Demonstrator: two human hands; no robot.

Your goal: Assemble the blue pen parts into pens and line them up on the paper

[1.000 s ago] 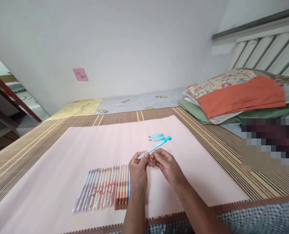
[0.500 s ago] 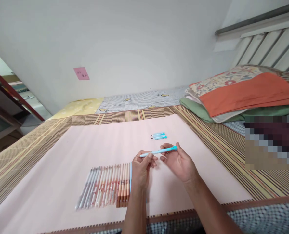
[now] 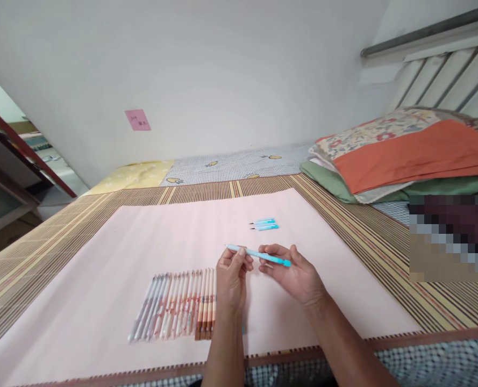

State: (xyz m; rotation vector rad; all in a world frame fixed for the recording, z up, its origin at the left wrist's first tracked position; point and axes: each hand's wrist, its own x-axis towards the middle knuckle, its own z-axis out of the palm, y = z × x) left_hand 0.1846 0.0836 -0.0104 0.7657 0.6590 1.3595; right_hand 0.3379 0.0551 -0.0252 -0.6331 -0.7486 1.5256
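Observation:
My left hand [image 3: 233, 269] pinches a light blue pen [image 3: 258, 253] between thumb and fingers, near its pointed end. The pen slopes down to the right, its brighter blue end by my right hand [image 3: 293, 271]. That hand is open, palm turned inward and thumb raised, with its fingers behind the pen; whether they touch it I cannot tell. Beyond the hands lie two short blue pieces with dark pointed tips [image 3: 265, 224]. Left of my left forearm is a row of several pens [image 3: 174, 306] side by side, grey, white-and-red and orange-brown; the forearm hides the row's right end.
A pink sheet [image 3: 81, 301] lies under everything on a striped bamboo mat [image 3: 363, 258]. Folded bedding [image 3: 408, 156] is stacked at the back right. A white wall [image 3: 239, 80] with a pink note [image 3: 137, 120] rises behind the mat.
The pen has tilted: its bright blue end dropped and its pointed end rose at my left hand. My right hand has shifted slightly left and down, its fingers closer to the pen.

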